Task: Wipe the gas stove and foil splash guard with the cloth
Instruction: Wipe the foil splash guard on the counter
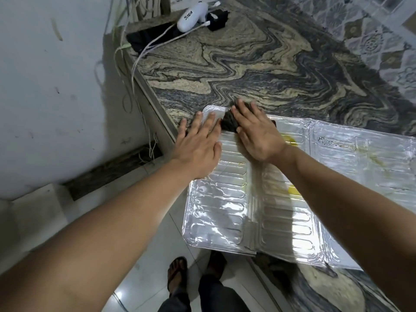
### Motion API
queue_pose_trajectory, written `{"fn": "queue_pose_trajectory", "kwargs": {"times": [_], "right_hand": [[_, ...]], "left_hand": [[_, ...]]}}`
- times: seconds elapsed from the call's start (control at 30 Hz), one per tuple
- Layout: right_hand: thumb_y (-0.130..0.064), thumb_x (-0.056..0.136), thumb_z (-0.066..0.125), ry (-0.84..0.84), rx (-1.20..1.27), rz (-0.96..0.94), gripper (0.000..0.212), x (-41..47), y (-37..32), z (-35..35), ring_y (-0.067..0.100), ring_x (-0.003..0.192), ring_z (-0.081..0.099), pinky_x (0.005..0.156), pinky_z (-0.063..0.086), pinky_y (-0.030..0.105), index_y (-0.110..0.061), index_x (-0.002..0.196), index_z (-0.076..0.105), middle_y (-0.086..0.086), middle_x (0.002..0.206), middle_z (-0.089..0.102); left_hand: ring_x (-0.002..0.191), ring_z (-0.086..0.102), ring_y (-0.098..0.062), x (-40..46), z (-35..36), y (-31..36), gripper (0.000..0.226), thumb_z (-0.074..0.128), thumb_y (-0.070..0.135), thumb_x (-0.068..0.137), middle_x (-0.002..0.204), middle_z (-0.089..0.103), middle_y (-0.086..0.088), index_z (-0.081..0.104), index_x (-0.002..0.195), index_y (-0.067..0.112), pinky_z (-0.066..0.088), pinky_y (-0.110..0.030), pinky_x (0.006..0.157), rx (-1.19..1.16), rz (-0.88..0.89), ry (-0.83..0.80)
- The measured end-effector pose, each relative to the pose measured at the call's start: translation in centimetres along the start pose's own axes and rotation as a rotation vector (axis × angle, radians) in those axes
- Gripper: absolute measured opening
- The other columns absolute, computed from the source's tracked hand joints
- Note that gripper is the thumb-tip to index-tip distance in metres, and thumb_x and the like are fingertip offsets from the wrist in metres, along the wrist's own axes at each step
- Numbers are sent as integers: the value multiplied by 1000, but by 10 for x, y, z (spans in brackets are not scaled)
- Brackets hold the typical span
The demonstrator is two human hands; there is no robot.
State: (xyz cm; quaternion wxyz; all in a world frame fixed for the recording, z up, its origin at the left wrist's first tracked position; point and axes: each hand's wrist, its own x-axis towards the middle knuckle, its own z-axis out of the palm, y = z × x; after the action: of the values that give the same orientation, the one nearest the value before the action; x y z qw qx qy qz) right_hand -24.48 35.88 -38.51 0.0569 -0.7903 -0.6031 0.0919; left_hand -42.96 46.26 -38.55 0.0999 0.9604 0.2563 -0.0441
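The foil splash guard (pixel 227 210) lies flat on the marbled countertop, its near-left corner hanging over the counter's edge. Its ribbed silver panels carry yellow stains toward the right. My left hand (pixel 198 145) presses flat on the guard's far-left corner, fingers spread. My right hand (pixel 254 129) presses a dark cloth (pixel 229 123) against the foil at its far edge; the cloth shows only to the left of and under my fingers. No gas stove is in view.
The marbled countertop (pixel 247 68) stretches beyond the guard. At its far left end lie a white device (pixel 191 16), white cables (pixel 157 41) and a black adapter (pixel 217 19). A grey wall stands at left. My sandalled feet (pixel 177 273) stand on the tiled floor.
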Motion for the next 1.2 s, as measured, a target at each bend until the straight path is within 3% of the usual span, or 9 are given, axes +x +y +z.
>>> {"fn": "queue_pose_trajectory", "kwargs": {"times": [0.23,0.57,0.77,0.93,1.03,1.1,1.2], "right_hand": [[-38,100,20,-36,9,-31,60,-49,-26,14,29,151,15,117,24,52,-17,156,21,8,163,20],[-33,100,29,-38,83,-144,57,-144,-70,13,23,153,9,115,26,51,-21,156,25,-1,164,18],[-30,100,35,-56,95,-167,57,-182,-72,14,23,153,7,117,24,51,-23,156,25,-4,165,15],[-30,101,33,-59,115,-131,56,-208,-71,14,24,153,3,119,19,51,-24,156,24,-5,165,14],[-31,101,31,-62,109,-110,56,-212,-72,15,24,153,4,118,20,53,-25,156,22,-6,165,14],[-33,101,30,-65,103,-103,56,-212,-73,15,25,153,5,118,21,53,-26,156,22,-6,165,13],[-32,101,30,-72,92,-108,57,-212,-73,14,26,153,3,118,20,53,-25,157,20,-5,166,11]], "left_hand": [[152,-15,-27,3,0,1,64,14,42,99,166,-15,1,-7,157,23,-7,-56,120,15,1,-20],[152,-14,-27,3,0,1,63,10,42,100,166,-14,2,-7,157,23,-9,-55,120,14,-4,-29],[152,-13,-29,1,-10,5,63,7,42,99,166,-16,-1,-12,156,22,-15,-57,117,120,2,-48],[150,-16,-37,-4,-16,14,65,3,42,98,166,-11,-7,-10,156,18,-21,-60,114,317,-7,32],[151,-11,-39,-9,-21,26,67,16,38,100,166,-11,-11,-10,157,13,-14,-61,116,387,-28,89],[151,-7,-39,-8,-24,36,74,33,22,98,165,-12,-13,-11,156,9,-13,-59,118,372,29,156],[151,-11,-34,-5,-25,58,76,38,9,95,166,-12,-7,-6,157,13,-12,-52,119,167,75,184]]}}
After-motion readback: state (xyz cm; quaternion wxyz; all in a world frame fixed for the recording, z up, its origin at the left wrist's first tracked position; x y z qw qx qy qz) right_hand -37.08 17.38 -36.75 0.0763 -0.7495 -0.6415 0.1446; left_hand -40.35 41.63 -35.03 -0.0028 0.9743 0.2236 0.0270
